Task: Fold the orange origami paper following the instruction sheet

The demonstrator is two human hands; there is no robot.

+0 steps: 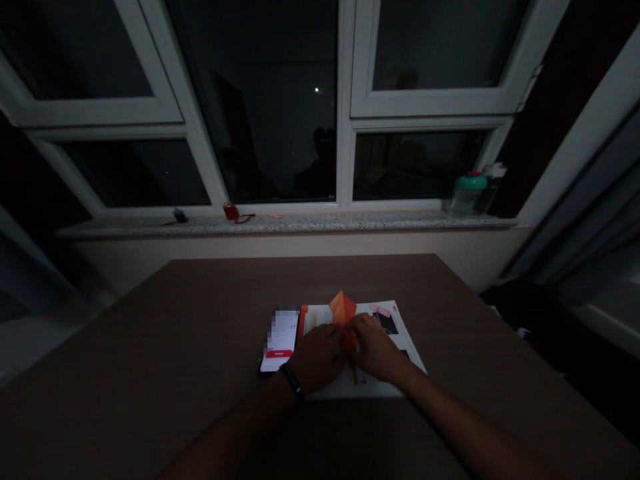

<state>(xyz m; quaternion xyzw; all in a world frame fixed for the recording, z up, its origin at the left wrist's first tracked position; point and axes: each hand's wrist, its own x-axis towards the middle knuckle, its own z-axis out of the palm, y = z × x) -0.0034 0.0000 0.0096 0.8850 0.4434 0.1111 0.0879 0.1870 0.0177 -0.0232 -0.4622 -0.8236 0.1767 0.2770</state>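
Note:
My left hand (pixel 321 357) and my right hand (pixel 376 348) meet over an open-looking printed booklet (pixel 330 388). Between them is a piece of orange-red folded paper (pixel 343 308); its pointed, creased top sticks up past my fingers, and a redder part shows between my hands. Fingers of both hands are bent and closed on the paper, though the dim light hides the exact grip. Just left of my left hand lies a phone (pixel 281 337) with its screen lit. A dark band circles my left wrist.
The brown table (pixel 200 333) reaches to the wall under the window. On the stone sill (pixel 310 223) stand a small red jar (pixel 231 211), a small dark item (pixel 179 215) and a bottle with a teal lid (pixel 470 190). A grey curtain (pixel 590 193) hangs at the right.

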